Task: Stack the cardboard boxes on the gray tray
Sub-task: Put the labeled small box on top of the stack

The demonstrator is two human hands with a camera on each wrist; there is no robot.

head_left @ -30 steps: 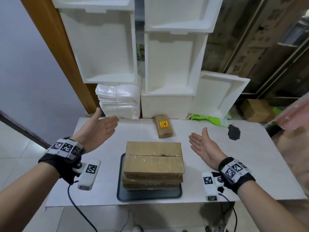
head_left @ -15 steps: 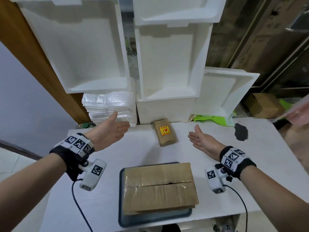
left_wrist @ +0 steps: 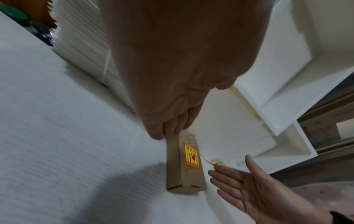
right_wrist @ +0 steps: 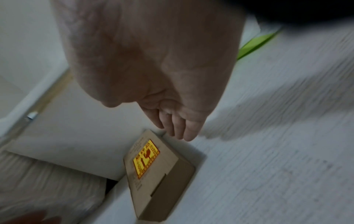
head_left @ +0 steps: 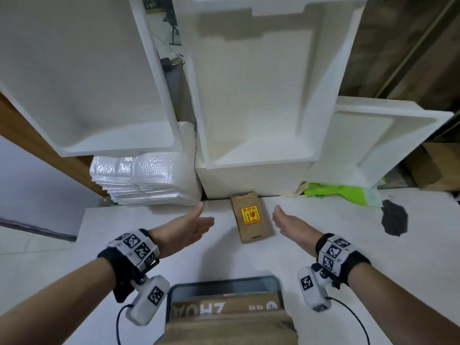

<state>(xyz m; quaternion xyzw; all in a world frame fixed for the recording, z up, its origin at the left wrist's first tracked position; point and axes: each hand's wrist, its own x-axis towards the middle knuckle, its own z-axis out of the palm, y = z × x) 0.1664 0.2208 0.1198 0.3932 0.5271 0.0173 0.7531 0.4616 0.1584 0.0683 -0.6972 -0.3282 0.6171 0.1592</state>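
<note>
Now both open hands (head_left: 189, 230) have closed in around the small box (head_left: 251, 220).

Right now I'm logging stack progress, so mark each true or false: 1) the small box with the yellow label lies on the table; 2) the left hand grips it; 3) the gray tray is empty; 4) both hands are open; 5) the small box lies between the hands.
1) True: the small box lies flat on the table.
2) False: the left hand holds nothing.
3) False: the gray tray already carries cardboard boxes.
4) True: the right hand is open too.
5) True.
</note>
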